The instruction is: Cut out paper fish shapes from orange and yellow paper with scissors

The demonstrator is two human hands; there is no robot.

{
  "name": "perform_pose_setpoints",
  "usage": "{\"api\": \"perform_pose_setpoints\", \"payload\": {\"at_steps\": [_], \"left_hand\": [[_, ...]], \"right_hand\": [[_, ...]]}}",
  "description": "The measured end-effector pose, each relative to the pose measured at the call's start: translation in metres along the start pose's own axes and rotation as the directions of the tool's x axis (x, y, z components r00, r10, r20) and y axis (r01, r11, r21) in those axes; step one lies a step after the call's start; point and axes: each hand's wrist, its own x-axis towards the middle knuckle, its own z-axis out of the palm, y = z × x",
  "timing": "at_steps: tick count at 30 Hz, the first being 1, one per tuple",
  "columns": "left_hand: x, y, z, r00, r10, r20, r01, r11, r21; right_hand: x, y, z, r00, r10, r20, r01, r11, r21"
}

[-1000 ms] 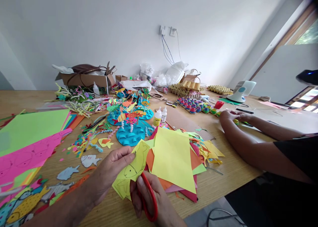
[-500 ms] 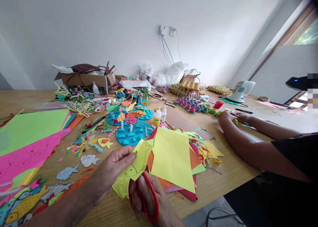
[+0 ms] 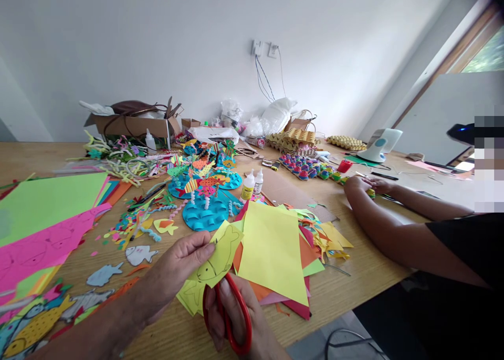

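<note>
Between the thumb and fingers of my left hand (image 3: 189, 257) is a piece of yellow paper (image 3: 221, 252) with a fish outlined on it in dark pen. My right hand (image 3: 240, 307) has its fingers through the red handles of a pair of scissors (image 3: 244, 318). The scissor blades are hidden behind the lower edge of the paper. Another yellow paper piece with a drawing (image 3: 192, 296) lies on the table just below. Right of my hands, a yellow sheet (image 3: 271, 252) tops a stack of coloured paper.
Cut-out paper fish (image 3: 104, 274) and pink paper with fish outlines (image 3: 43, 244) lie at left. Blue discs (image 3: 205, 215) carrying paper fish and a glue bottle (image 3: 248, 187) stand ahead. At right, a co-worker's hands (image 3: 364, 184) are beside painted egg cartons (image 3: 301, 166).
The view has shifted very slightly. My left hand still holds the yellow paper and my right hand the scissors, both in nearly the same place.
</note>
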Motion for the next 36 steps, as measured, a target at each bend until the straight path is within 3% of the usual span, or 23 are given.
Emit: {"api": "perform_pose_setpoints", "payload": {"at_steps": [7, 19, 23, 29, 36], "left_hand": [[0.0, -0.001, -0.009, 0.997, -0.029, 0.072, 0.028, 0.999, 0.016], [0.002, -0.001, -0.007, 0.999, -0.045, -0.005, 0.045, 0.998, 0.032], [0.002, -0.002, -0.009, 0.997, -0.074, 0.017, 0.074, 0.997, 0.032], [0.0, 0.001, -0.012, 0.996, -0.091, 0.014, 0.09, 0.992, 0.087], [0.001, 0.008, -0.018, 0.981, -0.168, 0.1, 0.147, 0.971, 0.188]], "right_hand": [[0.0, 0.007, -0.002, 1.0, -0.016, -0.006, 0.016, 1.0, -0.007], [0.003, 0.017, -0.005, 0.999, -0.017, -0.035, 0.014, 0.997, -0.077], [0.003, 0.02, -0.006, 0.999, -0.016, -0.03, 0.014, 0.998, -0.06], [0.001, 0.002, -0.004, 0.999, 0.036, -0.029, -0.04, 0.988, -0.151], [-0.001, -0.014, -0.008, 0.995, 0.103, -0.006, -0.101, 0.951, -0.293]]}}
